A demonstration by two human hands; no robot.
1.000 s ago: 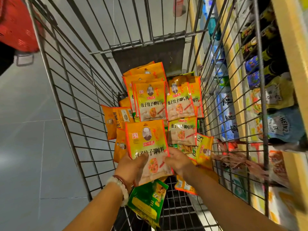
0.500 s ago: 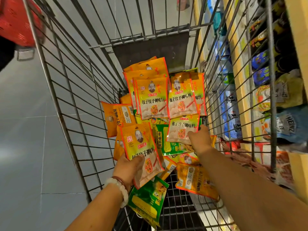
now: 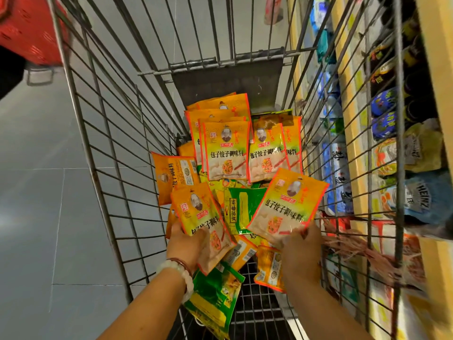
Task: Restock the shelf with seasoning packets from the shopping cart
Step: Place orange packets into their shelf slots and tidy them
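Two hands work inside cart (image 3: 103,148): left hand (image 3: 186,244) grips packet (image 3: 203,217) at 7 o'clock; right hand (image 3: 297,249) pinches another packet (image 3: 284,204) at 5 o'clock.

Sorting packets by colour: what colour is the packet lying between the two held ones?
Green, with a yellow strip; head view.

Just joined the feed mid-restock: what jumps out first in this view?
Both hands are down in the wire shopping cart, each gripping an orange seasoning packet: the left hand holds one at centre-left, the right hand another tilted toward the shelf on the right. More orange packets lie piled at the cart's far end, with green packets between.
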